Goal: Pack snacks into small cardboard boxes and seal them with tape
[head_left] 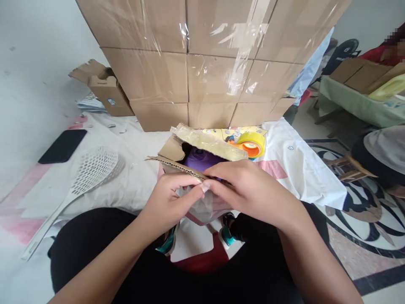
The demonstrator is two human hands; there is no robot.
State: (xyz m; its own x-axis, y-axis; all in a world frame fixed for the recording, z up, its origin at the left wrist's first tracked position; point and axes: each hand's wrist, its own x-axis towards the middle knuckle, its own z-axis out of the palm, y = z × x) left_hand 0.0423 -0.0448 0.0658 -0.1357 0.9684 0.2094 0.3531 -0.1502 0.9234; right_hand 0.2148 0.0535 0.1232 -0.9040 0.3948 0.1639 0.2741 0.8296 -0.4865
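Observation:
A small open cardboard box (172,152) stands in front of me with a purple object (199,159) inside it and a tape-covered flap (210,143) raised at the back. My left hand (167,202) and my right hand (249,190) meet at the box's near flap. The fingers of both hands are pinched together on that flap and on a bit of clear plastic (202,207) below it. A yellow tape roll on an orange dispenser (251,145) lies just behind the box to the right.
A tall stack of taped cardboard boxes (205,63) rises behind. A white plastic swatter (85,177) and a black phone (62,145) lie at left on the white cloth (300,173). Another open box (106,90) sits back left. A person sits at far right.

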